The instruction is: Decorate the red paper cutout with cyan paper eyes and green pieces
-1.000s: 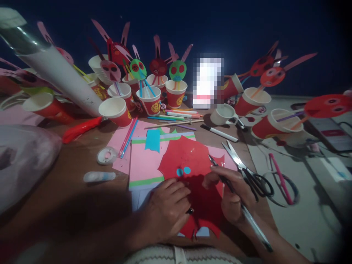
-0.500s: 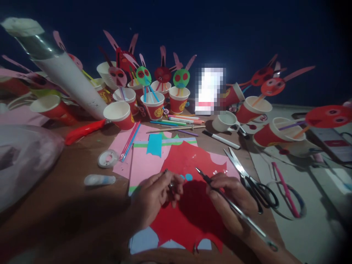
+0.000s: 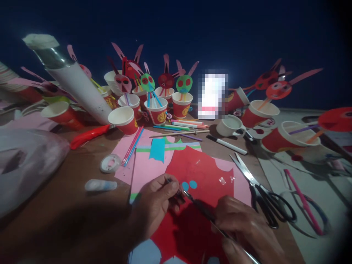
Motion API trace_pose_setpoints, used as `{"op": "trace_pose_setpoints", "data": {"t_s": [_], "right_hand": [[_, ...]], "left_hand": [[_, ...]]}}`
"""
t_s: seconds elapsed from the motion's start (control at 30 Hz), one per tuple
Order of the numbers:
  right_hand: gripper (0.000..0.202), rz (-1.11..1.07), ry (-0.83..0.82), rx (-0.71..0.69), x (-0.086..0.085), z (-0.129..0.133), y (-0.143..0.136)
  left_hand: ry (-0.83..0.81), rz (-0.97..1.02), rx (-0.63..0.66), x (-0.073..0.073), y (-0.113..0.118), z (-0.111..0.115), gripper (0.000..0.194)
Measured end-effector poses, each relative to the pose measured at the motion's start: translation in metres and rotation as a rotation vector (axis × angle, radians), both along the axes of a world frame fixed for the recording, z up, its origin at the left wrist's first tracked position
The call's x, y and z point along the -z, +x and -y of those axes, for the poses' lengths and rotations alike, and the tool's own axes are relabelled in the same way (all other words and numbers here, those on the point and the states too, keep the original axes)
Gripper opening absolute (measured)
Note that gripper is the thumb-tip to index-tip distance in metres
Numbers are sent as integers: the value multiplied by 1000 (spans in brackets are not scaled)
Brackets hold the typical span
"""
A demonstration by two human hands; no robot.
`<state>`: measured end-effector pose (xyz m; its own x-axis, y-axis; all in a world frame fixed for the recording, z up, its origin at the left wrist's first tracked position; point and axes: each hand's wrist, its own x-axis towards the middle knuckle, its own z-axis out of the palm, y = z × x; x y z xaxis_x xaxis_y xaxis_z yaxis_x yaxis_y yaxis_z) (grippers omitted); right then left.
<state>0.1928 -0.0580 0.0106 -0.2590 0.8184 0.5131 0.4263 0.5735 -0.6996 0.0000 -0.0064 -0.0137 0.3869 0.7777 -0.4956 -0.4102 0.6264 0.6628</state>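
My right hand (image 3: 244,223) is closed round a slim pen (image 3: 205,212), its tip pointing away from me to the left, just beside the fingers of my left hand (image 3: 158,200). Those fingers pinch a small dark piece (image 3: 172,185), too blurred for me to name. Under both hands lies the red paper (image 3: 198,168), with two blue circles (image 3: 193,184) just beyond the pen tip. Scissors (image 3: 254,182) lie open to the right of my right hand; a tape roll (image 3: 110,163) sits beyond my left hand, to its left
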Motion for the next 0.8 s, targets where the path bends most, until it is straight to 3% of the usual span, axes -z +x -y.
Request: {"op": "trace_pose_setpoints", "data": {"t_s": [0.13, 0.6, 0.8], "right_hand": [[20, -38, 13, -57, -1, 1, -3], [30, -51, 53, -97, 20, 1, -10], [20, -63, 93, -110, 21, 1, -15]], "left_hand": [[35, -17, -25, 1, -1, 0, 29], [56, -83, 89, 1, 0, 10, 26], [30, -60, 112, -4, 0, 17, 30]]}}
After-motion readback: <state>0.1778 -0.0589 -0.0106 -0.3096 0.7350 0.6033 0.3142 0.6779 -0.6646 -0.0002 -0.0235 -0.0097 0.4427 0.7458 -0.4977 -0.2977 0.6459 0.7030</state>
